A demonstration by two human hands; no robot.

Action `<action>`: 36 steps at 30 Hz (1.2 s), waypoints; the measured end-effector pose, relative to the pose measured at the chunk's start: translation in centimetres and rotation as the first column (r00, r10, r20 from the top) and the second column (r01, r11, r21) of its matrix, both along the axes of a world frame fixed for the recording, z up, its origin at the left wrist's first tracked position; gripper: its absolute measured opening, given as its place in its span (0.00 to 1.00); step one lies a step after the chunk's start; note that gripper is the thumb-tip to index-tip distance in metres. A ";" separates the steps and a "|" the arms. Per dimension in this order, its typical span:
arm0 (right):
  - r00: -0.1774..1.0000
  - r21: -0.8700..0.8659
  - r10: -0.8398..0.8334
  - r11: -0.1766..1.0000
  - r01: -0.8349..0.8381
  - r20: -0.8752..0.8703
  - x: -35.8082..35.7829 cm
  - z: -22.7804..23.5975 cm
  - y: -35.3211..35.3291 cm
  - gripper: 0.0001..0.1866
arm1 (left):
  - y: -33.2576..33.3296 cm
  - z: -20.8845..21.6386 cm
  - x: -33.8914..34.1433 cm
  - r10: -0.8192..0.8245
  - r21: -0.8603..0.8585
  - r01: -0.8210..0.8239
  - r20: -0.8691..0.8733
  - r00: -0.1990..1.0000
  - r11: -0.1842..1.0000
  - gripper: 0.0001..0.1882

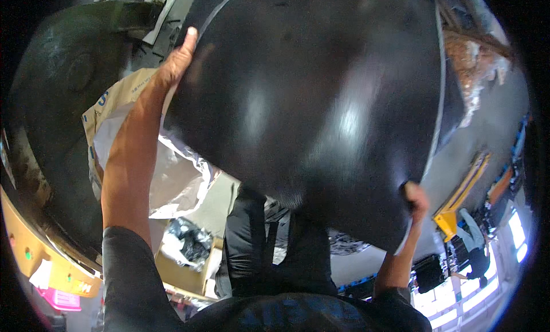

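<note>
A large, glossy black sheet with pale edges fills the middle of the view, hanging in front of my body and bulging slightly. My left hand grips its upper left edge, thumb on the near side and the other fingers hidden behind. Lower down on the opposite side, my right hand is closed round the right edge, close to the bottom corner. Whether the sheet is rubber or plastic I cannot tell. Beneath my left forearm, a paper sack with a white plastic liner gapes at the top.
A big dark rounded machine part stands at the left, above a yellow panel with buttons and a pink basket. A cardboard box holds crumpled plastic. To the right are a yellow pallet jack and another person.
</note>
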State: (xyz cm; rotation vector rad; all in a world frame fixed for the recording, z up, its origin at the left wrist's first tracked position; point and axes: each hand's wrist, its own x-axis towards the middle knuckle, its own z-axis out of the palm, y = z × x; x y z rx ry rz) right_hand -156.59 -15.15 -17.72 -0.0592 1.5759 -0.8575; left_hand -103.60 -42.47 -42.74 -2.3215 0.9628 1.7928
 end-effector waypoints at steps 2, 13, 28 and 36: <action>0.974 0.230 0.196 0.959 -0.166 -0.115 -1.0 6.0 3.3 0.27 | 2.3 7.1 -2.5 0.061 -0.044 -0.077 -0.294 0.954 0.996 0.50; 0.909 0.639 0.407 0.677 -0.365 0.089 0.4 -7.1 19.6 0.19 | 24.5 29.4 -5.4 -0.605 -0.049 0.604 -0.030 0.795 0.796 0.17; 0.889 -0.526 0.183 0.749 -0.403 -0.420 12.6 22.6 23.8 0.14 | 55.0 58.3 5.3 -0.021 -0.927 0.310 0.313 0.950 0.209 0.11; 0.766 -0.637 0.499 0.447 -0.628 -0.405 28.9 30.7 19.2 0.22 | 79.6 62.3 16.1 0.623 -0.863 -0.374 -0.091 0.777 0.340 0.13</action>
